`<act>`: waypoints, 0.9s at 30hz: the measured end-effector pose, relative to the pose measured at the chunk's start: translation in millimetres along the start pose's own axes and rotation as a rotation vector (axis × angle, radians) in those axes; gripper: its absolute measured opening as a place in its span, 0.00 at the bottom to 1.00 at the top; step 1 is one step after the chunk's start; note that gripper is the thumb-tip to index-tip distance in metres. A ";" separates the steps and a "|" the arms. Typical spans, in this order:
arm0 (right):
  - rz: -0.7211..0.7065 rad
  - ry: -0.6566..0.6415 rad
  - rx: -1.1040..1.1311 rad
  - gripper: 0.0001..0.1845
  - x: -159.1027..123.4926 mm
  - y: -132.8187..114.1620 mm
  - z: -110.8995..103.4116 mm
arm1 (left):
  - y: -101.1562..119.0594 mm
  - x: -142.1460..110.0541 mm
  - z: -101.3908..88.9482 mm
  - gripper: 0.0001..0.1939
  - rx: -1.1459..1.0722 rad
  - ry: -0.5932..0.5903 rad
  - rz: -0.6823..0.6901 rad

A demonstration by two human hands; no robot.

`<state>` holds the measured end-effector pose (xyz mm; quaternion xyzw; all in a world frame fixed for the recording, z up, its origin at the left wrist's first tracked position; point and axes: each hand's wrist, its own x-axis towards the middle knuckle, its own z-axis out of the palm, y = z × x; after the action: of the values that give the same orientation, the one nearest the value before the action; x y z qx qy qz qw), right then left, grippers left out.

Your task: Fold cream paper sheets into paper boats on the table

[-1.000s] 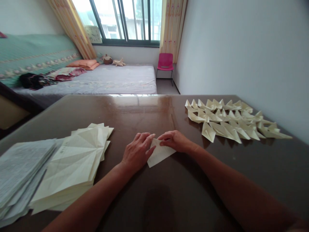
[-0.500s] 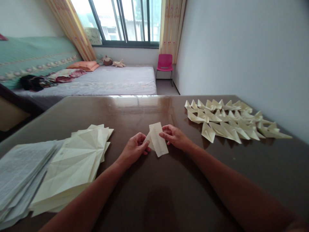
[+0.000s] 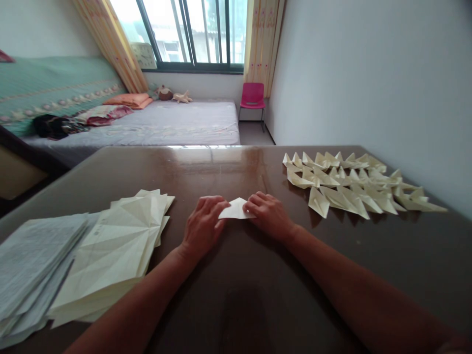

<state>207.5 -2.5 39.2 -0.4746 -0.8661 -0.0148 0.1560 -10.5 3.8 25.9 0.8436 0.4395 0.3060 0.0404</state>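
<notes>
Between my two hands is a small folded piece of cream paper (image 3: 238, 209), its visible part peaked at the top with a straight lower edge. My left hand (image 3: 206, 220) grips its left end, fingers bent over it and thumb below. The right end is pinched by my right hand (image 3: 268, 212), whose curled fingers hide that corner. Both hands are low over the brown table (image 3: 236, 280), near its middle.
Creased cream sheets (image 3: 118, 246) lie in a stack at the left, beside a pile of printed papers (image 3: 37, 260). Rows of folded paper boats (image 3: 342, 184) stand at the right, near the wall. Beyond the table are a bed (image 3: 184, 118) and a pink chair (image 3: 252, 96).
The folded paper has turned from an upright strip to a wide, low peaked shape. Both hands have shifted their hold to its two ends, with the fingers now over it.
</notes>
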 end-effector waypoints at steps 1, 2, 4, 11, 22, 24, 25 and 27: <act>-0.041 -0.046 -0.016 0.07 -0.3 1.0 0.4 | -0.2 -1.1 -0.6 0.10 0.036 -0.088 0.071; -0.065 -0.083 -0.010 0.06 -0.5 2.9 0.7 | -0.6 -1.9 -0.8 0.10 0.055 -0.167 0.117; -0.074 -0.133 0.050 0.07 -0.6 9.6 0.6 | -2.3 -2.7 -1.0 0.12 0.058 -0.272 0.138; 0.035 -0.242 0.442 0.11 0.1 42.9 -0.4 | -9.5 2.2 -4.1 0.15 -0.012 -0.340 0.029; 0.369 -0.215 0.347 0.08 1.4 34.4 6.8 | -6.2 5.9 9.3 0.16 0.070 -0.273 -0.232; 0.379 -0.230 0.280 0.08 0.7 31.0 6.5 | -4.7 6.8 9.3 0.16 0.121 -0.283 -0.230; 0.379 -0.236 0.254 0.08 0.3 29.3 5.9 | -4.1 7.2 9.2 0.16 0.149 -0.291 -0.226; 0.377 -0.241 0.221 0.08 -0.3 26.3 4.4 | -3.0 7.7 9.3 0.17 0.206 -0.310 -0.218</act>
<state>228.2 12.5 31.7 -0.6064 -0.7709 0.1659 0.1024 -4.3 13.4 21.0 0.8277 0.5454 0.1201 0.0538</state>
